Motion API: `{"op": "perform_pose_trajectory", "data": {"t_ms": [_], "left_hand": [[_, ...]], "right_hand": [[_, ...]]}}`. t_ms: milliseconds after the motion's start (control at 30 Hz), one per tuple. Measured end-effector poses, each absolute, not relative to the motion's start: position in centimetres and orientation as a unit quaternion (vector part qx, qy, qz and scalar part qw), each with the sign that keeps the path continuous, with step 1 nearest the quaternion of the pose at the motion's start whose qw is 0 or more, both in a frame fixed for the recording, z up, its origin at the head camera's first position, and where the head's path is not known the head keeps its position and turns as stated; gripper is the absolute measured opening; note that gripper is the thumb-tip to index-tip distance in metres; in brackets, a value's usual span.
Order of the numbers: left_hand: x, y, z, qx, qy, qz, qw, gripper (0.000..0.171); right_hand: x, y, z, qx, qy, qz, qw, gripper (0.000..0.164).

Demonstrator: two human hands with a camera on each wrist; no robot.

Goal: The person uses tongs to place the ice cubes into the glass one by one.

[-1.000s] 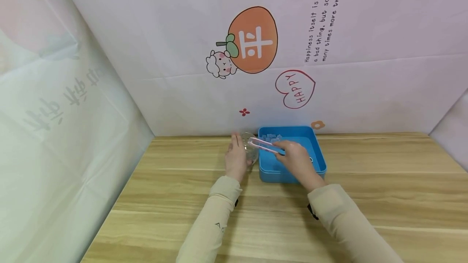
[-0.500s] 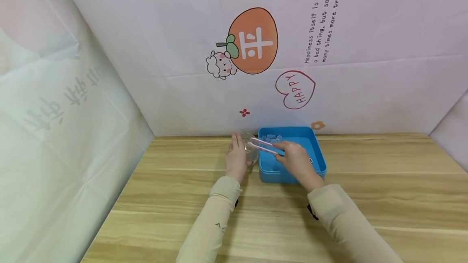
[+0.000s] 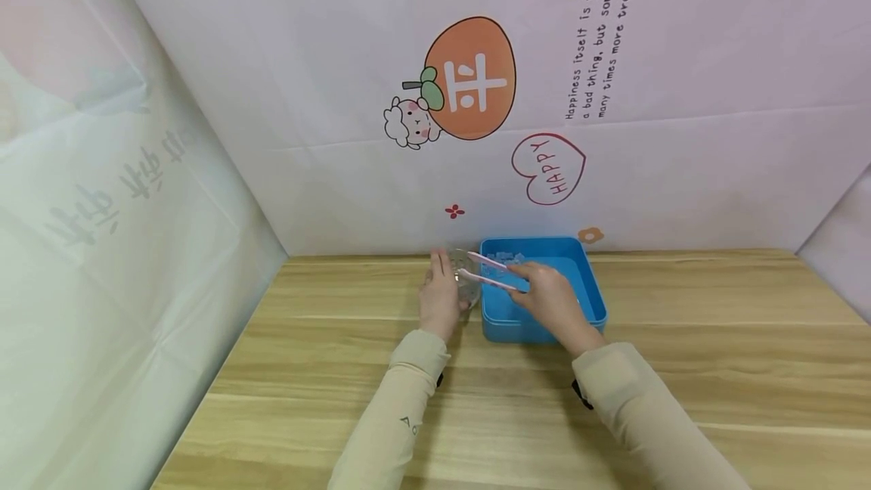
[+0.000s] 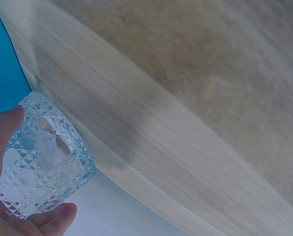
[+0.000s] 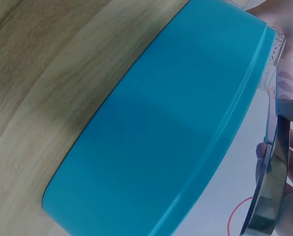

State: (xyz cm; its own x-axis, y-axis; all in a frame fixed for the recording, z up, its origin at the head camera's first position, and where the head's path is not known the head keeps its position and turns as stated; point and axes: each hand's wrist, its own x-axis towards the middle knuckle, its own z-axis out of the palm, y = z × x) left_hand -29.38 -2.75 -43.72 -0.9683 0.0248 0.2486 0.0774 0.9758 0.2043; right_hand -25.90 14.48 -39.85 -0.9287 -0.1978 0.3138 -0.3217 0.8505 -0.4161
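Observation:
My left hand (image 3: 438, 297) holds a clear cut-glass cup (image 3: 466, 289) at the left side of the blue box. In the left wrist view, the thumb and fingers lie on opposite sides of the patterned glass (image 4: 48, 152). With my right hand (image 3: 550, 297) I grip tongs (image 3: 491, 281) by their arms, above the box. Their metal body (image 5: 272, 189) and pink ends appear in the right wrist view. The tong tips stand apart over the glass's mouth. Small, clear, cube-like pieces (image 3: 505, 257) lie in the box's back left corner. Some clear pieces seem to lie inside the glass.
The blue box (image 3: 537, 331) stands against the back sheet, its near wall filling much of the right wrist view. A wooden tabletop (image 3: 327, 369) spreads around it. White printed sheets (image 3: 327, 195) rise behind and at both sides.
The tong tips, close together over the glass a second ago, have spread apart. Both hands stay in nearly the same place.

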Motion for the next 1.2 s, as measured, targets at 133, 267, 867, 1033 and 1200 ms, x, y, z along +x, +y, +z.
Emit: {"op": "perform_pose_trajectory", "data": {"t_ms": [133, 267, 867, 1033, 1200], "left_hand": [[-29.4, -2.8, -43.7, -0.025, -0.987, -0.104, 0.121, 0.108], [-29.3, -2.8, -43.7, -0.027, -0.986, -0.104, 0.127, 0.108], [-29.2, -2.8, -43.3, -0.018, -0.988, -0.123, 0.094, 0.106], [-29.2, -2.8, -43.3, -0.017, -0.988, -0.125, 0.094, 0.106], [-29.1, -2.7, -43.3, -0.021, -0.988, -0.115, 0.102, 0.106]], "right_hand": [[-26.0, 14.6, -39.6, 0.140, -0.953, 0.235, 0.131, 0.045], [-26.5, 14.7, -39.1, 0.140, -0.952, 0.234, 0.138, 0.045], [-27.9, 16.6, -39.7, 0.036, -0.961, 0.254, 0.099, 0.046], [-28.1, 16.7, -40.7, 0.032, -0.964, 0.252, 0.076, 0.046], [-28.3, 16.6, -41.4, 0.024, -0.965, 0.250, 0.070, 0.046]]}}
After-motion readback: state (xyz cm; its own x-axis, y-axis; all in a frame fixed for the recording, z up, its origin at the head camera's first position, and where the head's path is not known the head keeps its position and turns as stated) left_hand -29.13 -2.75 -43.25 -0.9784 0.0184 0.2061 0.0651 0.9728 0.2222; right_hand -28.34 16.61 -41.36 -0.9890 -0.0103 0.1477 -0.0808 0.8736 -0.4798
